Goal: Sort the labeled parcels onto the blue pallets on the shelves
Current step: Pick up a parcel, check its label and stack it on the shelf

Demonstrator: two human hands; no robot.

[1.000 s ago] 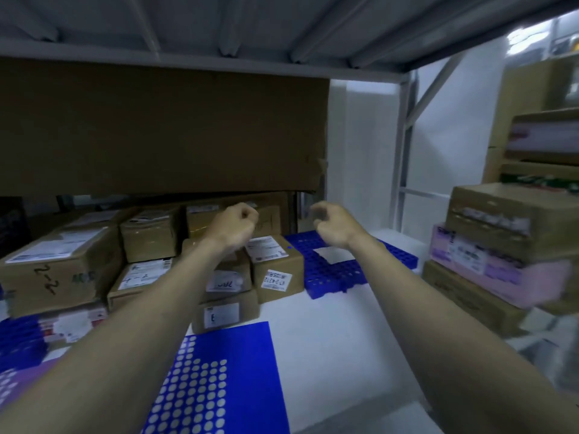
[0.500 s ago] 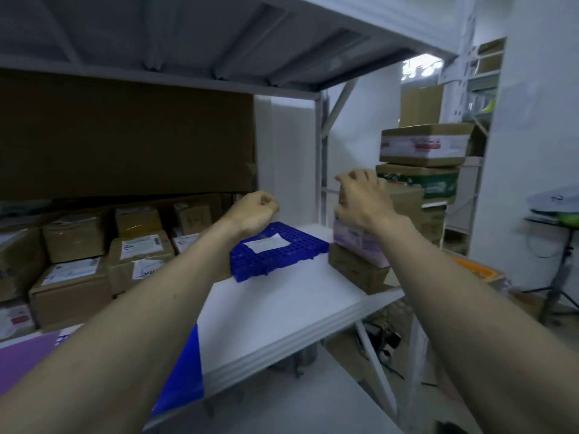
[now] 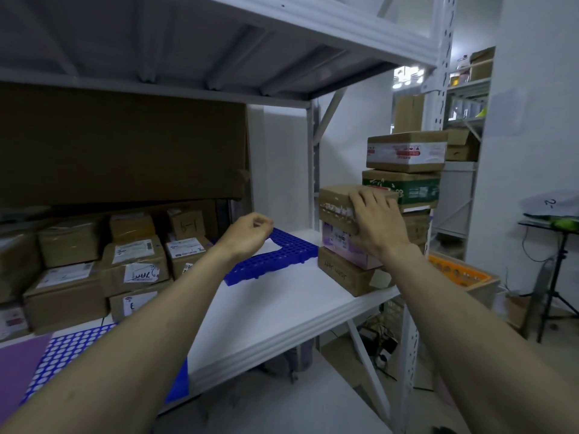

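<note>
Reaching across the shelf (image 3: pixel 282 311), the person's right hand (image 3: pixel 374 223) lies on the top brown parcel (image 3: pixel 336 203) of a short stack at the shelf's right end, fingers spread over its upper front edge; whether the thumb has any purchase underneath can't be told from this angle. The left hand (image 3: pixel 247 234) hovers w/ fingers curled, holding nothing, above the blue pallet (image 3: pixel 282 252), which carries only a white sheet.

Risks, as a judgement: a one-handed pull on that top parcel could drag the purple parcel (image 3: pixel 344 249) beneath it fwd, and the stack sits near the shelf's front corner, so a shove may tip boxes off the edge. Just behind stands a taller stack, incl. a green-banded box (image 3: pixel 404 187) and a red-and-white box (image 3: pixel 407 151); a bump while lifting could topple it. Bringing the left hand in to share the load looks the safer option. Sorted parcels (image 3: pixel 134 264) are crowded at the left, so a label misread would put it on the wrong pallet.
</note>
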